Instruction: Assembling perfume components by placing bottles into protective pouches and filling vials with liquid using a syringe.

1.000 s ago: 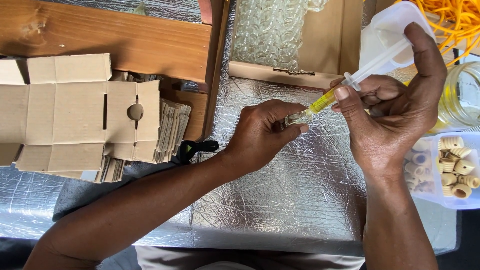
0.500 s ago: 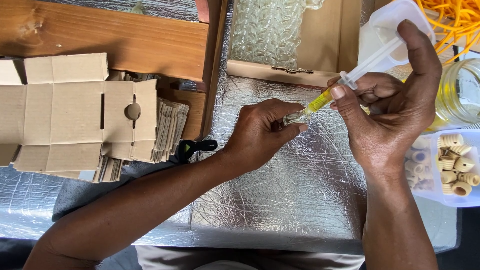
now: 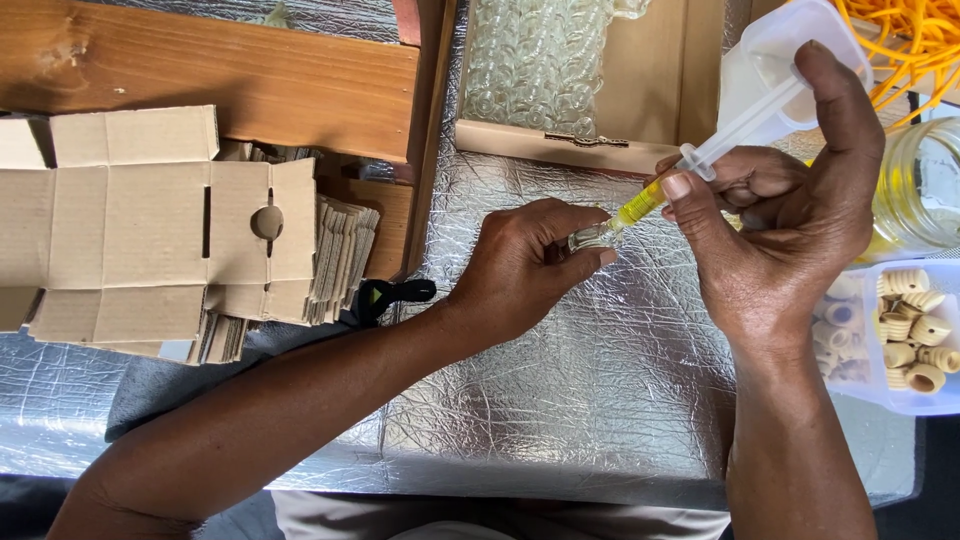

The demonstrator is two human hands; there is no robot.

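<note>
My left hand (image 3: 525, 265) grips a small clear glass vial (image 3: 592, 238) over the silver foil mat (image 3: 600, 400). My right hand (image 3: 775, 230) holds a plastic syringe (image 3: 700, 165) slanted down to the left, thumb resting on the end of its plunger. The lower part of the barrel holds yellow liquid, and its tip sits at the vial's mouth.
A stack of flat cardboard box blanks (image 3: 150, 235) lies at left, below a wooden board (image 3: 220, 75). An open cardboard box of clear glass vials (image 3: 560, 70) sits at top centre. At right stand a glass jar (image 3: 920, 190) and a tray of beige caps (image 3: 910, 335); orange tubing (image 3: 920, 40) is top right.
The syringe and both hands have stayed nearly in place; the yellow column in the barrel looks slightly shorter.
</note>
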